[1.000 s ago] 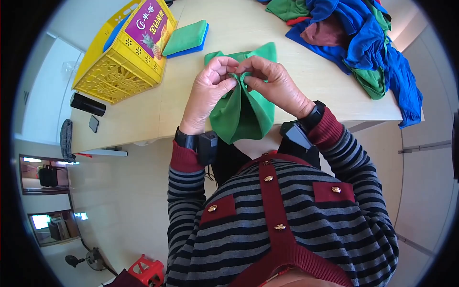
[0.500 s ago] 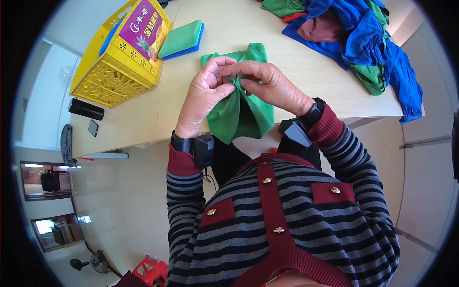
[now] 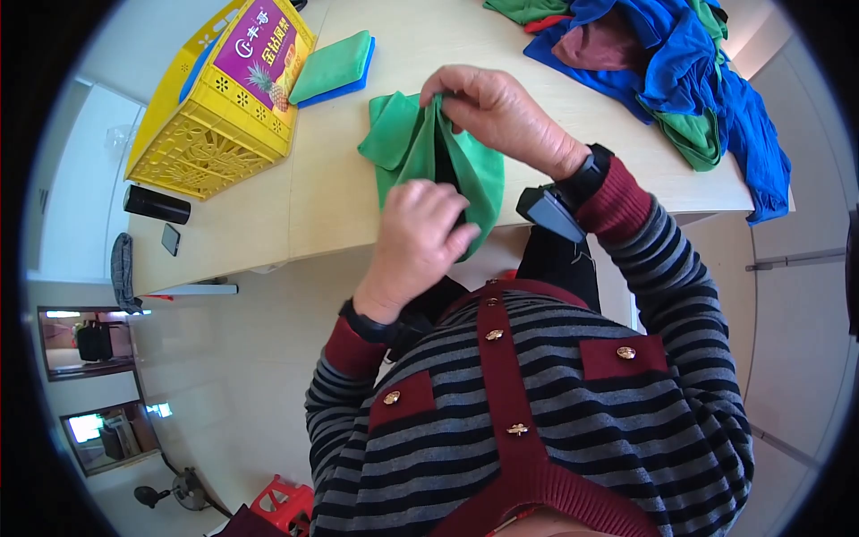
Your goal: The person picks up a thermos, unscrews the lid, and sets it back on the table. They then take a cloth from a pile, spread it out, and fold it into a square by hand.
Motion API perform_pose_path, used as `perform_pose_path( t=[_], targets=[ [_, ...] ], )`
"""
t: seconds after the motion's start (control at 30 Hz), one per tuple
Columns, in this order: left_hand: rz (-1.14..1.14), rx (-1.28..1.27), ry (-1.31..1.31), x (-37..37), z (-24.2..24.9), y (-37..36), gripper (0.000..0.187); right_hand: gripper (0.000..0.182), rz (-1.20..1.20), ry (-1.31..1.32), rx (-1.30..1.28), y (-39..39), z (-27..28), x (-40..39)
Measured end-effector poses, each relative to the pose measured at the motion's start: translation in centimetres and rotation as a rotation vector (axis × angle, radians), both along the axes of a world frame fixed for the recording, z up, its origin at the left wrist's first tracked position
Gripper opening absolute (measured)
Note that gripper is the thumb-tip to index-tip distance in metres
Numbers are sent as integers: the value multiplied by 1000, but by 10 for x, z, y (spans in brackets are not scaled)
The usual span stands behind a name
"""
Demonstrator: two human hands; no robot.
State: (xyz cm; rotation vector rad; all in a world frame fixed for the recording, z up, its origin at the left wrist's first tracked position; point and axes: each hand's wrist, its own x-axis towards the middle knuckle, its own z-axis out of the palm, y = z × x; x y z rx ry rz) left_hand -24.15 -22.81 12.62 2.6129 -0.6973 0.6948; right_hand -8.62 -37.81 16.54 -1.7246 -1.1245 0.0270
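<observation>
A green fabric piece (image 3: 480, 166) is spread at the table's front edge, folded so that a dark opening runs down its middle. At its top, my right hand (image 3: 501, 112) is closed, pinching the gathered edge between thumb and fingers. My left hand (image 3: 416, 246) is over the lower part of the opening, with curled fingers and the thumb pointing right. Motion blurs its fingers, and I cannot tell whether they grip the fabric. Just beyond lies a neat stack of folded cloths (image 3: 331, 69), green on top and blue beneath.
A yellow crate (image 3: 210, 148) with a purple pineapple label stands at the left. Near it are a black cylinder (image 3: 157, 204) and a phone (image 3: 171, 239). At the right, a heap of blue and green fabric (image 3: 680, 72) hangs over the table's edge.
My left hand has come down from the pinched top edge toward my body. My right hand has risen slightly, still pinching the green fabric, whose opening now stretches longer.
</observation>
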Motion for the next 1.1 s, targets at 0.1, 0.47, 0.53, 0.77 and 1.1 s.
perform_pose_path(
  t=[0.1,0.47,0.53,0.77,1.1],
  targets=[
    [105,175,65,-16,-31,0,34,20,1,-57,41,7,7,15],
    [359,369,180,-35,-43,44,24,13,-66,-64,182,-8,64,33],
    [383,259,149,-30,-37,45,21,13,-102,-136,187,-12,68,41],
    [530,361,-58,-37,41,89,22,13,200,-251,429,-51,107,35],
    [460,299,-409,-28,166,130,20,15,-249,-354,132,-88,151,39]
  ],
)
